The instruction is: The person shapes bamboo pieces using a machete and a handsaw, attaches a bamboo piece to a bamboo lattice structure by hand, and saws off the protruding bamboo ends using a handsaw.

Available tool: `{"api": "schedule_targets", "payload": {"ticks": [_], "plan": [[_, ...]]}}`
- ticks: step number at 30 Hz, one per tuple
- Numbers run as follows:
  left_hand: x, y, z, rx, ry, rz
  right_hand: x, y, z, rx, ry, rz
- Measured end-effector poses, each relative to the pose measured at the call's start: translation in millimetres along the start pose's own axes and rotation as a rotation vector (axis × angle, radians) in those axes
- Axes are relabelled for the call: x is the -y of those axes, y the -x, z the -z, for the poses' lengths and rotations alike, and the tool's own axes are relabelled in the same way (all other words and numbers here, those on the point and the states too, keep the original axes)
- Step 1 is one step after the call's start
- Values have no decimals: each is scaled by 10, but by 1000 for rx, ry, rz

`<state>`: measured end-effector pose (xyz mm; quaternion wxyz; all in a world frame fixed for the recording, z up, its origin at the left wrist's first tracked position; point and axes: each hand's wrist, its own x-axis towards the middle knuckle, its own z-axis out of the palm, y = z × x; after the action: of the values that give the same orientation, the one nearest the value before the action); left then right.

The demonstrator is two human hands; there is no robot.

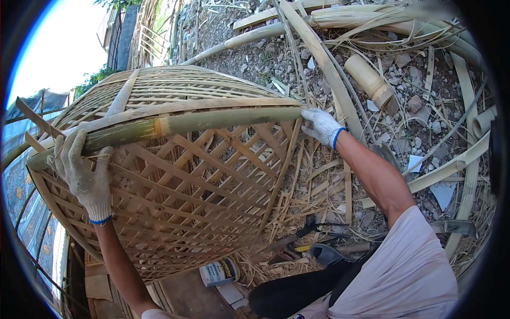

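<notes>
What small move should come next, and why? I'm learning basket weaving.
Probably press the green bamboo strip down onto the basket rim: the left hand and right hand grip its two ends, and it already lies along the edge.

An outdoor bamboo-weaving yard: split pale bamboo strips [329, 69] and cut culm sections [367, 80] litter stony ground [419, 106].

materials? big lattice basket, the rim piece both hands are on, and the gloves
Basket: looks like split bamboo strips, pale tan, unfinished, woven in open lattice. Rim piece: green bamboo strip, raw skin showing, with a node ring. Gloves on left hand and right hand: likely knit cotton, grubby white, blue cuffs.
</notes>
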<state>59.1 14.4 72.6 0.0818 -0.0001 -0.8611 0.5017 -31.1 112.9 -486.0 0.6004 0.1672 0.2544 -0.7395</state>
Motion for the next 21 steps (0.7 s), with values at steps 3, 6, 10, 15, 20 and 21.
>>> {"api": "schedule_targets", "payload": {"ticks": [3,6,10,15,20,21], "plan": [[44,30,-49,-10,43,-8,0,25,-11,29,-21,-19],[113,-7,-4,6,-30,-15,2,-13,-53,36,-29,-5],[74,-72,-90,28,-25,4,48,-128,55,36,24,-11],[201,110,196,13,-39,37,-35,-15,-343,85,45,22],[-77,-47,-77,-42,119,71,-91,-167,355,50,35,37],[-47,-27,-76,-44,101,67,-83,-127,293,36,29,14]]}}
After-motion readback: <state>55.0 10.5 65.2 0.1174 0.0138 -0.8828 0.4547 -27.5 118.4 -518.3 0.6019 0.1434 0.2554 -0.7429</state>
